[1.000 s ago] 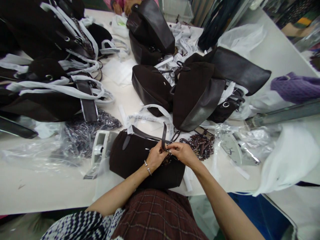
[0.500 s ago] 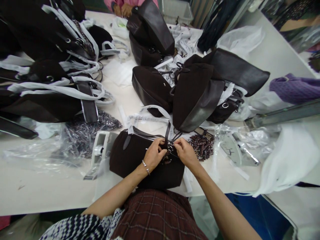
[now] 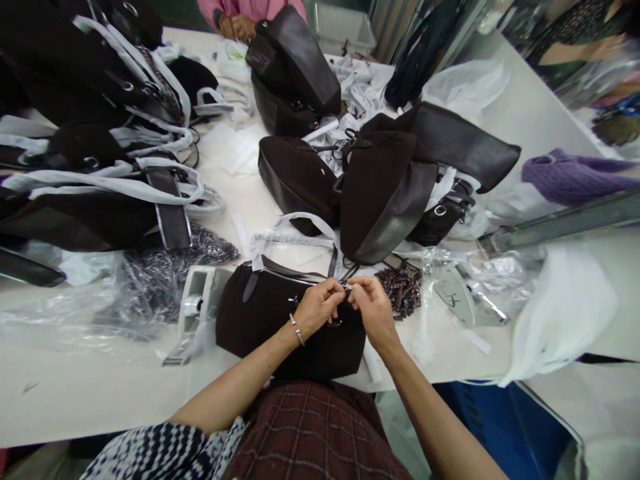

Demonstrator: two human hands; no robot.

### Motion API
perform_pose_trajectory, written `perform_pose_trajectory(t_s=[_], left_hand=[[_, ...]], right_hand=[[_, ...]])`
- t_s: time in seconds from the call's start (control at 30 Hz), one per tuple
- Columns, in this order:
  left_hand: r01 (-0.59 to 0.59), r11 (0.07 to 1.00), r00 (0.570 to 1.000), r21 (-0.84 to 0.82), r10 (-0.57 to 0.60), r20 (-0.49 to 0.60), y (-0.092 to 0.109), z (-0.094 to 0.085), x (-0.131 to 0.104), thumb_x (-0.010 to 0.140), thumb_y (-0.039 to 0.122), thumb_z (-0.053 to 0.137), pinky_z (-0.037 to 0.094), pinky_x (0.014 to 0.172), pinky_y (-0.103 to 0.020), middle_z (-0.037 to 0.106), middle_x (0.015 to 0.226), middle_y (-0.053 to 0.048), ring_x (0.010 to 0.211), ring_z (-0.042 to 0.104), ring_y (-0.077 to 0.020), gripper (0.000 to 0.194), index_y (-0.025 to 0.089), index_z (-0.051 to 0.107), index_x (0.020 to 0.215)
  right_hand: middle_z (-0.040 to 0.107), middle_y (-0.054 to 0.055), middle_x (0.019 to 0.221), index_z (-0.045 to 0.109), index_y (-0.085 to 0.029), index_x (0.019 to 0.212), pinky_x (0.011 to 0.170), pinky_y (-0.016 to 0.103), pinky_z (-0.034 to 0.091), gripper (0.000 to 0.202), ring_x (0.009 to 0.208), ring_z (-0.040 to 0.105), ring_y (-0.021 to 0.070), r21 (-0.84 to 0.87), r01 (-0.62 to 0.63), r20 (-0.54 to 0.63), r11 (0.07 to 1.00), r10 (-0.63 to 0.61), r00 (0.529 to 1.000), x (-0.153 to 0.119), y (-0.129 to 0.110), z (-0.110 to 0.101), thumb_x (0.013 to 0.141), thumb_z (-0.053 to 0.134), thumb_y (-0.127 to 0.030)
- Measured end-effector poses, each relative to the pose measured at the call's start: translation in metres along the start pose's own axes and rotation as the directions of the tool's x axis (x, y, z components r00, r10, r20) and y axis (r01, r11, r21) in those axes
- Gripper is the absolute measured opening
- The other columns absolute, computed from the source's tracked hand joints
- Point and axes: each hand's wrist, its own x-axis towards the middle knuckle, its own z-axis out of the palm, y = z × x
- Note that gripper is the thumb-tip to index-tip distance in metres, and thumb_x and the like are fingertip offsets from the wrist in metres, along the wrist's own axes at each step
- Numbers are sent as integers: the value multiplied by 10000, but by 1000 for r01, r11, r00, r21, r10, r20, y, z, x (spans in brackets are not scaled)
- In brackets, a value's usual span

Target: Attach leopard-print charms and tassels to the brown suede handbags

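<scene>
A dark brown handbag (image 3: 255, 320) lies at the table's front edge, against my body. Its handle (image 3: 305, 223), wrapped in white paper, stands up behind the zipped top edge. Above the bag's upper right end, my left hand (image 3: 320, 305) is closed in a pinch, wrist bent inward. Facing it, my right hand (image 3: 373, 305) pinches too, its fingertips almost meeting the left ones by the strap end. Whatever small piece sits between the fingertips is too small to make out. Right beside my right hand lies a heap of brown patterned straps or tassels (image 3: 403, 290).
Dark handbags (image 3: 385, 193) crowd the table behind, and more are piled at the left (image 3: 90, 207). Tape dispensers (image 3: 197, 307) flank the work, with plastic bags (image 3: 100, 313) around. A white bag (image 3: 560, 313) hangs at right. A co-worker's hands (image 3: 237, 27) rest across the table.
My left hand has shifted slightly right and down, off the strap base, closer to my right hand. The camera view has turned a little, moving everything slightly left.
</scene>
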Motion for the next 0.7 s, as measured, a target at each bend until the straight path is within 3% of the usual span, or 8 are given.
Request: perform_pose_trajectory(t_s=[0.1,0.17,0.27,0.37,0.47,0.57,0.7], left_hand=[[50,994,986,-101,-33,162,1,2,0,878,371,529,449,409,-178,617,611,20,441,577,-98,198,181,500,831],[85,977,971,-197,-37,235,1,3,1,859,386,569,517,497,-216,635,654,-1,534,638,-120,238,173,477,806],[82,946,978,-313,-16,206,-2,1,4,835,405,620,553,616,-251,649,741,-25,616,662,-115,291,152,486,782],[83,920,988,-383,-26,151,-7,-5,4,833,414,635,554,645,-254,655,776,-39,653,671,-119,306,139,510,787],[80,908,990,-412,-25,138,-10,-9,1,839,399,637,555,661,-254,658,781,-43,676,675,-121,294,133,523,792],[83,907,991,-412,-32,130,-9,-9,-1,841,389,638,559,681,-266,660,791,-41,687,676,-120,284,133,523,800],[89,916,991,-391,-41,128,-7,-8,-1,839,390,638,555,675,-265,668,776,-35,682,678,-121,287,139,506,796]], right_hand=[[606,-3,793,588,-216,966,627,272,437,266,631,531,116,250,-15,-138,968,51,989,2,-4,9,887,547,-467],[633,21,873,600,-216,957,649,282,458,296,677,566,123,305,-16,-183,952,76,980,4,-7,15,874,558,-497],[651,56,1018,624,-214,993,752,311,489,296,862,622,162,277,-8,-138,961,48,989,6,-10,15,855,598,-475],[639,58,1145,625,-230,1087,825,316,488,341,1019,602,183,197,3,-124,980,22,992,8,-7,-1,807,680,-417],[686,61,997,664,-191,1049,641,264,479,392,809,619,157,87,-147,-79,985,153,985,6,2,-17,734,755,-407],[699,57,815,704,-145,956,483,225,401,377,589,559,111,124,-298,47,947,294,955,2,9,-17,698,785,-407],[711,50,808,720,-150,876,421,202,391,302,499,504,72,315,-282,37,906,285,958,0,9,-1,685,805,-368]])
